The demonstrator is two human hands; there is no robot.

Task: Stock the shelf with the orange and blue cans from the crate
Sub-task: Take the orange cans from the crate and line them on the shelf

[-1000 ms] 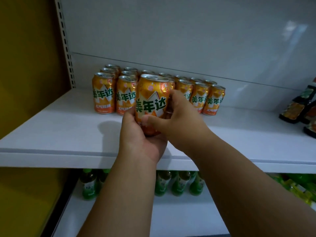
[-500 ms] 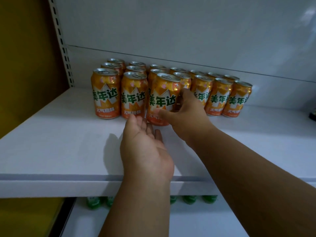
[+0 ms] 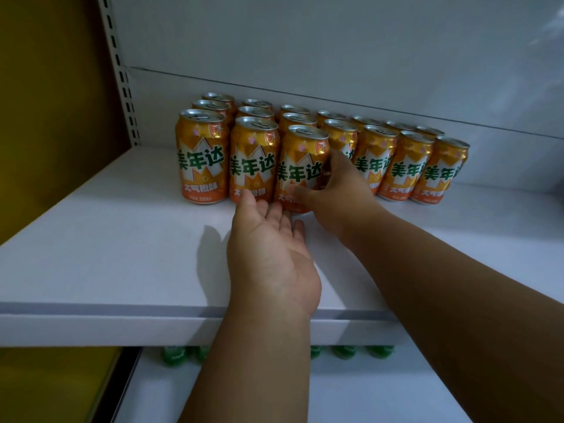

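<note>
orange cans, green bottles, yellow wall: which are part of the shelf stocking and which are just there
Job:
orange drink can in the right hand
rows of orange cans
white shelf board
right hand
left hand

Just there:
green bottles below
yellow side wall

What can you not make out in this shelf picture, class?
Head view:
- Crate and blue cans: outside the frame.
- Green bottles: bodies hidden by the white shelf.
- Right hand covers the right side of the front orange can.
- Back-row cans: labels hidden by front cans.

Glossy orange metal drink cans (image 3: 300, 169) with bare silvery lids stand on a smooth, matt white shelf board (image 3: 122, 239), below a faintly reflective white back panel (image 3: 335, 50).
</note>
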